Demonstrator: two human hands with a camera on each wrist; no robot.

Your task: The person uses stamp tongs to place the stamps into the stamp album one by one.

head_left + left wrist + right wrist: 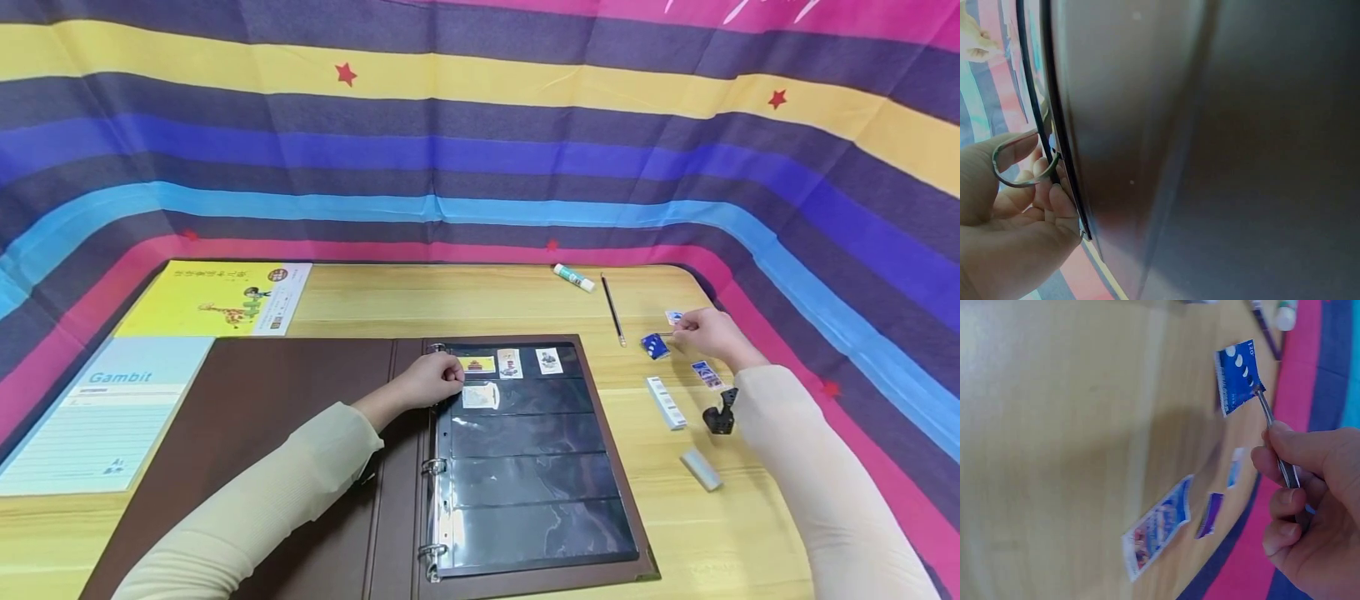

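Observation:
My right hand [705, 337] pinches metal tweezers [1282, 450], their tips gripping one corner of a blue stamp [1238, 375] with white moon shapes. Around it on the table lie a long multicoloured stamp [1159, 525], a purple stamp [1211, 515] and a pale one [1235, 467]. At the upper left of a black pocket page [525, 483], my left hand [427, 379] pinches the page's edge beside a metal ring [1019, 185]. Pockets hold a yellow stamp [477, 364], two upright stamps, one of them reddish [510, 363], and a whitish stamp [480, 396] below.
The brown ring binder [300, 417] lies open. Left of it are a Gambit notepad [112, 417] and a yellow book [217, 300]. To the right sit a glue stick [574, 277], a pencil [612, 308], a white box [666, 403], a black object [720, 414] and a grey block [701, 469].

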